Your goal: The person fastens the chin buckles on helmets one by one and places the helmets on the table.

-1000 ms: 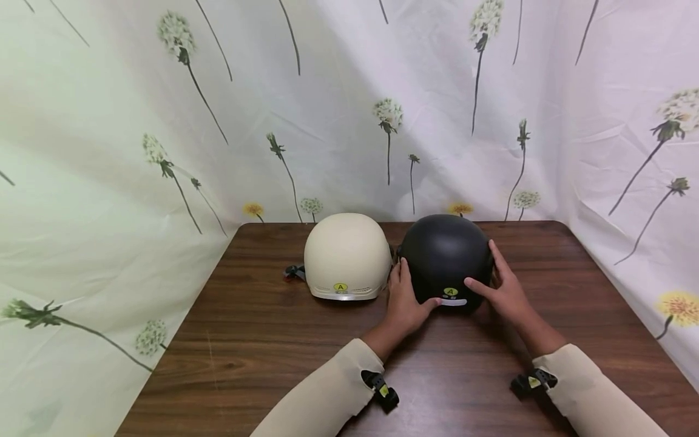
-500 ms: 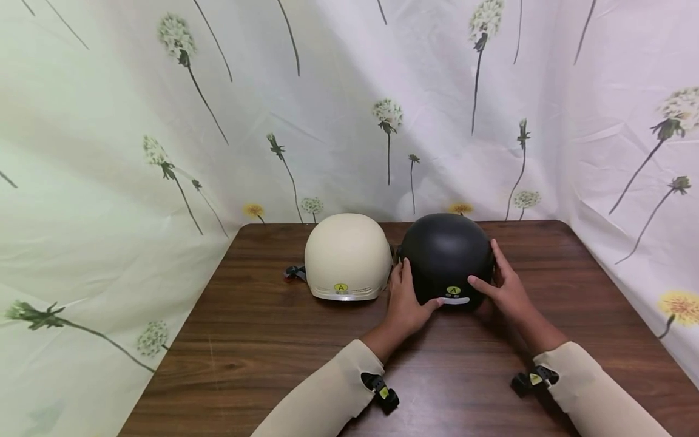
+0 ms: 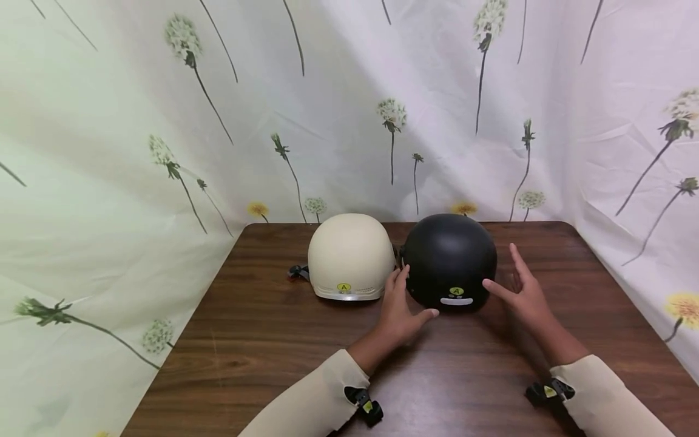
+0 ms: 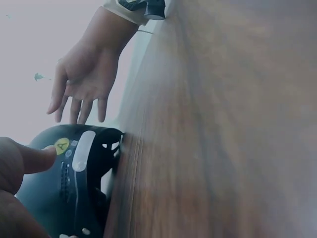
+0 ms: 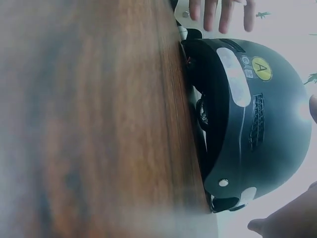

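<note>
A matte black helmet (image 3: 450, 261) sits on the brown wooden table (image 3: 284, 358), its yellow A sticker and pale reflective strip facing me. Just left of it stands a cream helmet (image 3: 351, 255) with a similar sticker. My left hand (image 3: 397, 312) is spread at the black helmet's left side, fingertips near the gap between the two helmets. On the other side my right hand (image 3: 526, 300) is spread, its fingers apart from the shell. The right wrist view shows the black helmet (image 5: 267, 124) resting on its rim, with left-hand fingers (image 5: 226, 15) beyond it.
A dark strap buckle (image 3: 298, 272) pokes out left of the cream helmet. Behind the table hangs a white cloth (image 3: 338, 139) printed with dandelions. The table's back edge lies close behind both helmets.
Both hands have come away from the black helmet, the right outward to the right, the left slightly back. The helmet stays beside the cream one.
</note>
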`<control>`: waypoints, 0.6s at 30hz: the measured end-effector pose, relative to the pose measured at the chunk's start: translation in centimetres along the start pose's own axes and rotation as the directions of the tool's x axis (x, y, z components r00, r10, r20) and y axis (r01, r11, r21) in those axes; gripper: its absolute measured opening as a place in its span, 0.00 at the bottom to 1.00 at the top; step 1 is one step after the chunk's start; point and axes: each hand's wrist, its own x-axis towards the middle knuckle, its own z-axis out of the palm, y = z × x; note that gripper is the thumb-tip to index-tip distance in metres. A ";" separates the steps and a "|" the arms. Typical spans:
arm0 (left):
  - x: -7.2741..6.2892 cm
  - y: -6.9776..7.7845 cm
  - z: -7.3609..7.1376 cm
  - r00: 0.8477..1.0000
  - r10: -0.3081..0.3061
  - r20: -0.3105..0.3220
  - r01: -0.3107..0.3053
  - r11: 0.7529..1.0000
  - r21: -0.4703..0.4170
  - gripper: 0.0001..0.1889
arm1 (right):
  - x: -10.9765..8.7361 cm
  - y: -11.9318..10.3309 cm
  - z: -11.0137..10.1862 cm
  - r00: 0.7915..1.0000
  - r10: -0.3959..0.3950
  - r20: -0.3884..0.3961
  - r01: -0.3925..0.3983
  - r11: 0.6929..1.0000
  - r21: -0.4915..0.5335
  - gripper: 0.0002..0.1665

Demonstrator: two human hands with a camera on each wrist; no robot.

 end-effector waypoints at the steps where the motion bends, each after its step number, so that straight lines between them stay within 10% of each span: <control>1: -0.3 0.0 -0.2 1.000 0.000 0.010 0.000 1.000 0.003 0.56 | -0.3 0.0 -0.2 1.000 0.002 -0.004 -0.002 1.000 -0.011 0.64; 8: -2.0 -0.1 -1.7 0.997 0.068 0.024 -0.068 0.998 -0.011 0.54 | -2.6 0.2 -1.7 0.996 0.030 -0.080 -0.038 0.995 -0.091 0.64; 18: -3.9 -1.2 -6.2 0.959 0.227 -0.168 -0.225 0.974 0.034 0.41 | -4.1 -0.2 -2.4 0.991 0.084 -0.105 -0.101 0.980 -0.170 0.64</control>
